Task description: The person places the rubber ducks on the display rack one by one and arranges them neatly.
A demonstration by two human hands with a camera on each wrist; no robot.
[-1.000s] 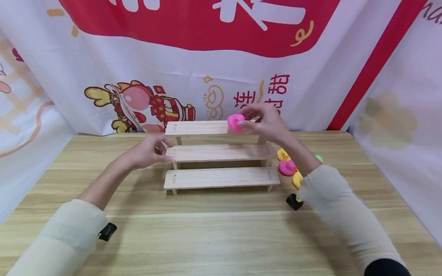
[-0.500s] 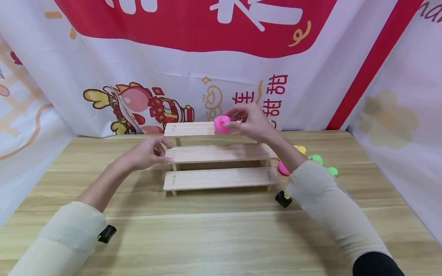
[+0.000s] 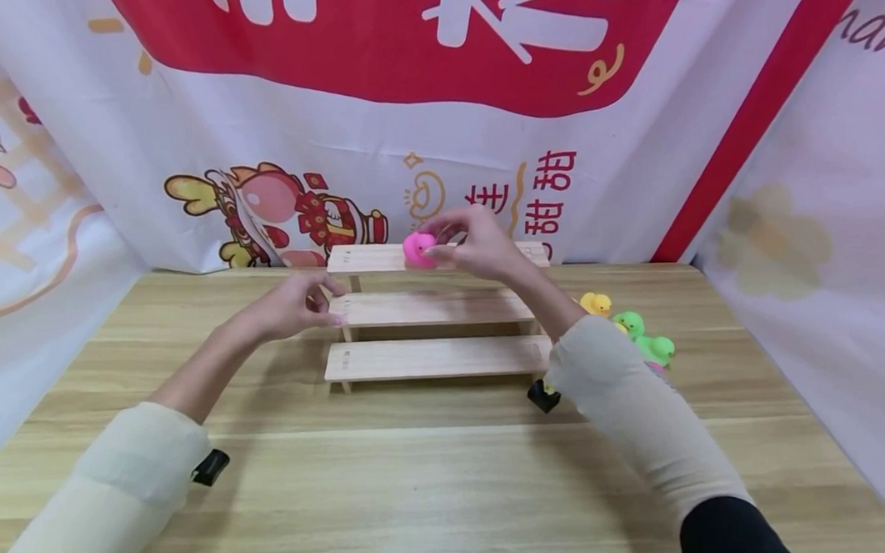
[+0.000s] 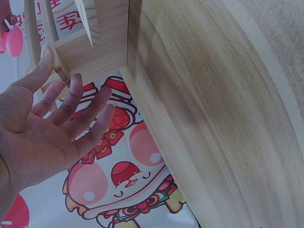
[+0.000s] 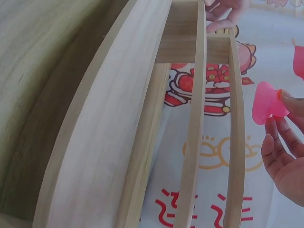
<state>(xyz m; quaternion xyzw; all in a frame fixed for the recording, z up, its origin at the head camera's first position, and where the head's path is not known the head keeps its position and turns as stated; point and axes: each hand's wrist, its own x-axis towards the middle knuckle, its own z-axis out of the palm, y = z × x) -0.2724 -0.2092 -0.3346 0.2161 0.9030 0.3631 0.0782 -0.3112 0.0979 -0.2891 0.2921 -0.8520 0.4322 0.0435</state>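
Note:
A three-tier wooden display stand [image 3: 435,357] stands on the table. My right hand [image 3: 478,243] pinches a pink rubber duck [image 3: 418,250] between thumb and fingers, over the top tier left of its middle. In the right wrist view the duck [image 5: 267,103] is held above the top board, clear of it. My left hand [image 3: 298,303] is at the left end of the middle tier, thumb at the front edge and forefinger toward the back, spanning the board's end. The left wrist view shows that hand [image 4: 57,118] palm on, its other fingers loosely spread beside the stand.
Right of the stand, several more rubber ducks sit on the table, among them a yellow duck [image 3: 597,303] and a green duck [image 3: 655,350], partly hidden by the right sleeve [image 3: 605,376]. A printed curtain [image 3: 314,124] hangs close behind the stand. Black wrist pieces [image 3: 544,396] show beside both forearms.
My right hand has carried the pink duck leftward along the top tier. More of the ducks at right shows as the forearm shifts left. The left hand has stayed in place.

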